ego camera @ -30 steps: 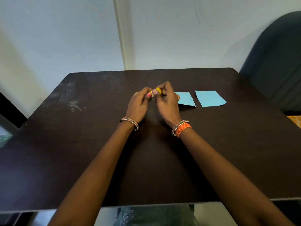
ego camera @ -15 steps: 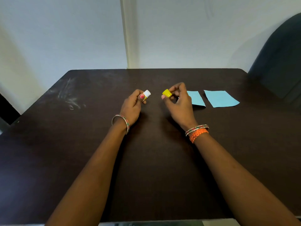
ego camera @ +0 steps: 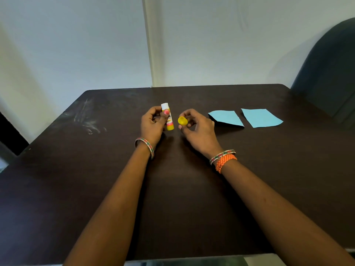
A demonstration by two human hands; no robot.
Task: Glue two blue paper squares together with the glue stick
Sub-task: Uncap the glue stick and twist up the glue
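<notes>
My left hand (ego camera: pixel 152 125) holds a yellow glue stick (ego camera: pixel 168 118) upright over the middle of the dark table, its white tip uncovered and pointing up. Just to its right, my right hand (ego camera: pixel 197 127) pinches the yellow cap (ego camera: pixel 182 120), a small gap away from the stick. Two blue paper squares lie flat on the table further right: the nearer one (ego camera: pixel 226 117) sits close to my right hand, the other (ego camera: pixel 260 117) lies beside it with a narrow gap between them.
The dark brown table (ego camera: pixel 96 169) has pale scuff marks (ego camera: pixel 87 121) at the left back. A dark chair back (ego camera: pixel 326 73) stands behind the table's right corner. A white wall runs behind the table.
The two hands, joined on the capped glue stick a second ago, pulled apart with the cap off. Since then the left hand has turned the stick upright.
</notes>
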